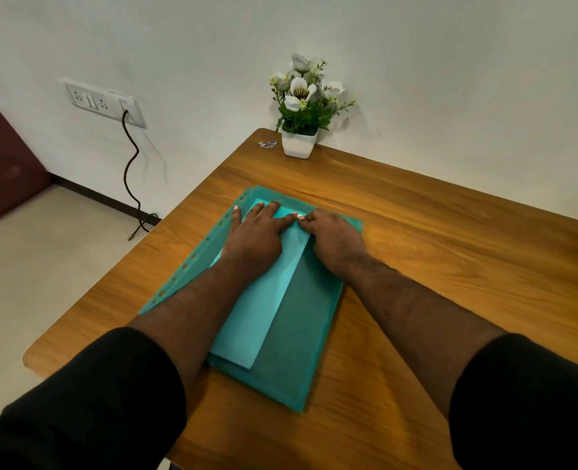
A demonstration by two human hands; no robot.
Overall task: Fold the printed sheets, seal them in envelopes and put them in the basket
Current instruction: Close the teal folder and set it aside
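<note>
Head view: folded pale teal sheet (264, 310) lies on a green folder (301, 334).

No legible text, label, brand, number or sign in view. Sheet (264, 300): pale teal, upper face blank, no print readable. Sleeve (297, 351): teal, punched along one edge, unmarked. Sticker (268, 143): small, on the table (450, 266) near the far corner beside the pot (298, 144); blue and white pattern, too small to read. Switch plate (104, 104): white, on the wall, no markings discernible.
</note>
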